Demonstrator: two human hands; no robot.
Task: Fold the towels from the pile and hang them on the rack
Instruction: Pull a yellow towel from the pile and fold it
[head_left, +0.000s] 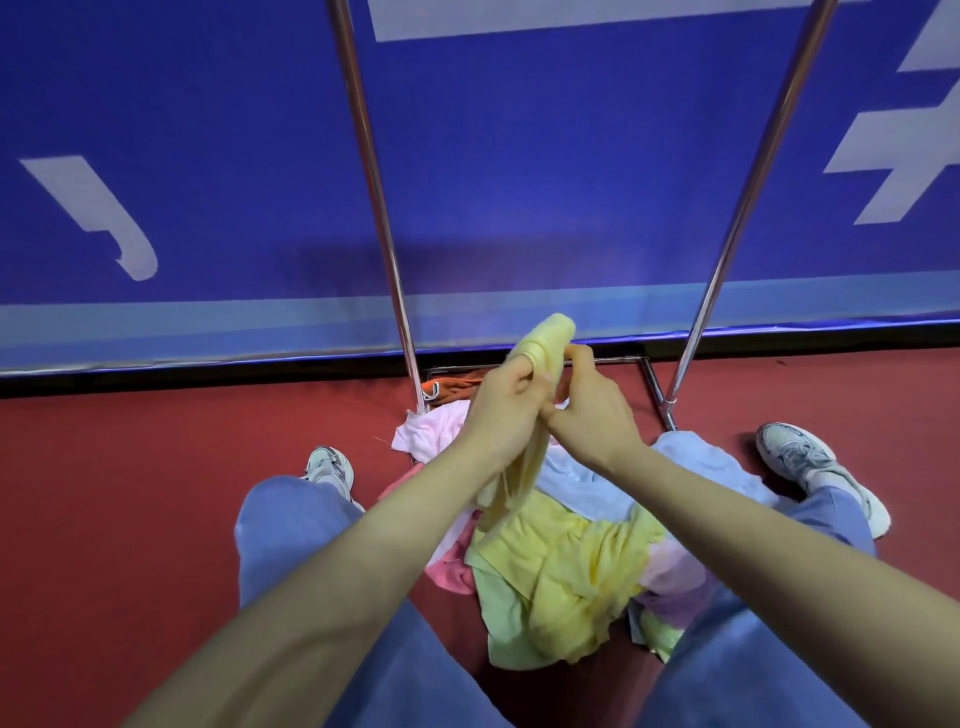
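Two hands are working one yellow towel (551, 332), raised in front of the rack (375, 187). We are seeing the left hand (505, 402) curling its fingers round the bunched top end and the right hand (592, 413) closing on the same cloth just beside it, both grips tight. The rest of the towel is hanging down and trailing into the pile (571, 475) on the red floor (130, 493) between the person's legs.

We are judging the task as barely begun. No fold is showing, and nothing is hanging on the rack parts in view, though the top bar is lying outside the frame, so we are not calling that certain. Pink, light blue, green and lavender towels are waiting in the heap.

An orange cloth (452, 385) is lying at the rack's base by the left upright. A blue wall (545, 208) is standing right behind. The trailing end is sitting mixed in with the heap and is probably going to drag others along on the lift.
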